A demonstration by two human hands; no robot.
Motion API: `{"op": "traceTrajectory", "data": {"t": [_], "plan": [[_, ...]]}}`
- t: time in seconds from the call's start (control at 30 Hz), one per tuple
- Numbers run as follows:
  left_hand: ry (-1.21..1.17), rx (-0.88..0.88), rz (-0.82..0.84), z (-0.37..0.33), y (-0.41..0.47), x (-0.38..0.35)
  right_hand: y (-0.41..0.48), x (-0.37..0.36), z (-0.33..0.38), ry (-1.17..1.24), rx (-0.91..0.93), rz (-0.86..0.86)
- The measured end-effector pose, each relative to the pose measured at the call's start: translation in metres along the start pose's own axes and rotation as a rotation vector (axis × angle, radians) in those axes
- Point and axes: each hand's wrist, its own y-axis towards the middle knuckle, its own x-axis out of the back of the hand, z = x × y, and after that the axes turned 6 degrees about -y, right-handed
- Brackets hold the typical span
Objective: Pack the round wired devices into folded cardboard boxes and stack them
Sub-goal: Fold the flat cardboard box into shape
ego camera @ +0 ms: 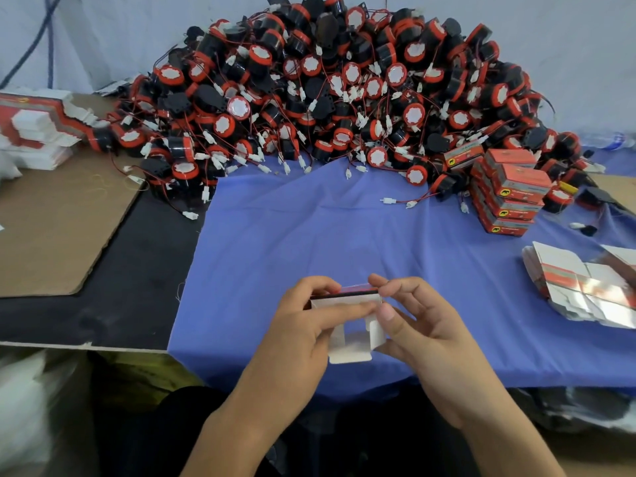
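Observation:
A small cardboard box (351, 342) with its white flaps unfolded is held over the blue cloth (309, 228) near the front edge. My left hand (303, 325) grips its left side, fingers curled over the top. My right hand (416, 321) pinches its right side with thumb and fingers. A large heap of round black-and-red wired devices (327, 91) fills the back of the table. A stack of closed red boxes (506, 191) stands at the right, beside the heap.
Flat unfolded box blanks (585, 287) lie at the far right. More red-and-white blanks (34, 129) sit at the back left on a brown cardboard sheet (58, 228). Loose white wire connectors (389, 201) trail onto the cloth. White bags (24, 407) sit below left.

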Motion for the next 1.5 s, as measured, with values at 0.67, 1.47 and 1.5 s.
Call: {"op": "traceTrajectory", "data": {"t": [0.67, 1.47, 1.5], "plan": [[-0.357, 0.032, 0.019, 0.015, 0.001, 0.016, -0.001, -0.016, 0.0, -0.164, 0.139, -0.251], [-0.36, -0.166, -0.25, -0.006, -0.01, 0.007, -0.012, -0.034, 0.013, 0.027, 0.133, -0.242], [-0.361, -0.172, -0.242, -0.007, -0.01, 0.006, -0.012, -0.034, 0.014, 0.027, 0.123, -0.258]]}}
